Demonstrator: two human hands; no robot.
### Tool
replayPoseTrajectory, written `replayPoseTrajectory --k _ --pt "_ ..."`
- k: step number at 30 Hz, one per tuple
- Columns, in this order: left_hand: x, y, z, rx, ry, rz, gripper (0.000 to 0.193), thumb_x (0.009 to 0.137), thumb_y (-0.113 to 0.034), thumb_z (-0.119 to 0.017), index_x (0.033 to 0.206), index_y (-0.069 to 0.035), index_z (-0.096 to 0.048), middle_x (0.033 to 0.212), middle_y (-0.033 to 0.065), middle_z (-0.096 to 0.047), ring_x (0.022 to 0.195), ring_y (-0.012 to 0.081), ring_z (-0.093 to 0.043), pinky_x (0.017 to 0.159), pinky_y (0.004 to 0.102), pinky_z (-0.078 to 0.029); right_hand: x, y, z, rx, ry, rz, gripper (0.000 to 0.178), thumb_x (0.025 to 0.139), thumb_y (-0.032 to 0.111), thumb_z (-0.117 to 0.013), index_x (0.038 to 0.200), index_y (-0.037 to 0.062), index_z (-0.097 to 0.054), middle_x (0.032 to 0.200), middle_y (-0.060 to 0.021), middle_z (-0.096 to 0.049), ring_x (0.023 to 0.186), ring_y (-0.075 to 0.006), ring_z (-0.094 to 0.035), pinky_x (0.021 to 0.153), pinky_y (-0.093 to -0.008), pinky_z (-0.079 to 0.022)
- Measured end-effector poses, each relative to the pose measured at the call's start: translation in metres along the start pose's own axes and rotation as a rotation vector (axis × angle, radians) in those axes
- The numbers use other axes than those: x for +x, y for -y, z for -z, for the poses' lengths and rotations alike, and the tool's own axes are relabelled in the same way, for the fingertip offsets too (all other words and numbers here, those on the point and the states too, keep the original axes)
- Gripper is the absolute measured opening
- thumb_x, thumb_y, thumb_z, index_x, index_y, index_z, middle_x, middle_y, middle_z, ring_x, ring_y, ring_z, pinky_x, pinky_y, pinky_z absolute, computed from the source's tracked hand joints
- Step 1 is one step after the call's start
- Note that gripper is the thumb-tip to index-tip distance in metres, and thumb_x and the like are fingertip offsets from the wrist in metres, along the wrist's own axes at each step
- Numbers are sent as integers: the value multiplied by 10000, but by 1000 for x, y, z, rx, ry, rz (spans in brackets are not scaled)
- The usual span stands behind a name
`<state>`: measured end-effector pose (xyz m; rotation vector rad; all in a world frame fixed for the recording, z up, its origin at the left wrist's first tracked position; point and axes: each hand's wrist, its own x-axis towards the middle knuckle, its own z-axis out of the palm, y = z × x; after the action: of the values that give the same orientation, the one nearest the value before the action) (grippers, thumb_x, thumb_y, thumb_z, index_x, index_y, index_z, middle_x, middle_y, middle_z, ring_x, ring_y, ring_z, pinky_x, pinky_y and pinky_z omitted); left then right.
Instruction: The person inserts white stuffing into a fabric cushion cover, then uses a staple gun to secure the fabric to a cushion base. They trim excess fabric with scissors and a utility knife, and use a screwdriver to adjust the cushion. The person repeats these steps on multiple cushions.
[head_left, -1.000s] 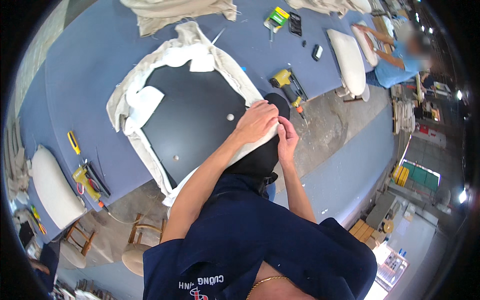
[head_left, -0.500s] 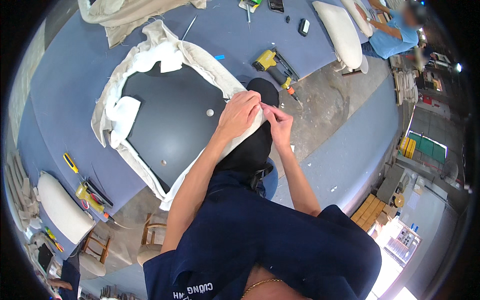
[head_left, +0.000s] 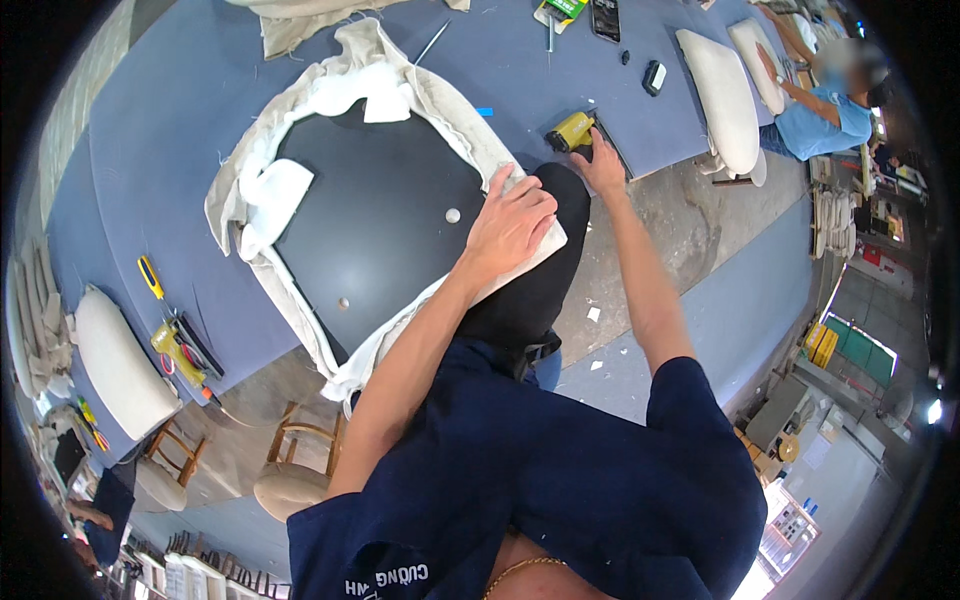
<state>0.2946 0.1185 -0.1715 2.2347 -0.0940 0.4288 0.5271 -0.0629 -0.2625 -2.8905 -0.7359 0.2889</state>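
A seat panel [head_left: 380, 210] lies underside up, its black board ringed by white padding [head_left: 275, 205] and a cream fabric cover [head_left: 450, 120]. It rests partly on the table, with its near right corner over my dark-trousered leg. My left hand [head_left: 510, 225] grips the folded fabric at that corner, fingers pressed over the edge. Beyond it, to the right, my right hand [head_left: 603, 168] is at the handle of a yellow and black staple gun [head_left: 572, 132] lying by the table edge. The hand's fingers curl about the handle and hide most of it.
On the blue-grey table [head_left: 180, 190] are a phone [head_left: 606, 18], a screwdriver [head_left: 150, 277] and a second staple gun [head_left: 175, 350]. Cream pads [head_left: 718, 100] lie at the far right, near a person in light blue [head_left: 825, 120]. Wooden chairs [head_left: 300, 450] stand at lower left.
My right hand has left the fabric corner and moved up and right to the staple gun. My left hand stays at the corner. The whole view has shifted a little.
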Motion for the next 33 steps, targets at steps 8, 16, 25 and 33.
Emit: replayPoseTrajectory --k 8,16,25,33 --pt "1 -6 -2 -88 -2 58 80 954 -184 -633 931 -111 -612 928 40 -650 1084 199 -620 1174 488 -285 -9 -33 106 454 124 151 413 916 236 -719 1223 -26 -634 1002 -148 -736 806 -256 -697 775 -401 -559" --pt "-4 -1 -6 -32 -101 56 68 945 -178 -648 949 -110 -657 934 25 -658 1095 193 -619 1183 456 -291 -166 99 201 992 95 -317 240 893 68 -646 1125 11 -662 730 -6 -581 556 -111 -561 514 -279 -479" --pt "-7 -1 -7 -46 -97 55 95 975 -172 -602 967 -101 -664 958 16 -648 1088 187 -613 1185 448 -282 -214 133 183 695 220 -331 43 809 39 -618 815 -3 -624 687 -18 -613 558 -104 -569 519 -292 -443" --pt "-6 0 -6 -51 -94 64 67 967 -162 -599 940 -114 -636 913 23 -613 1076 178 -604 1194 446 -261 -210 139 166 649 235 -308 215 793 -15 -629 1007 -23 -658 724 -24 -631 554 -99 -564 517 -292 -452"
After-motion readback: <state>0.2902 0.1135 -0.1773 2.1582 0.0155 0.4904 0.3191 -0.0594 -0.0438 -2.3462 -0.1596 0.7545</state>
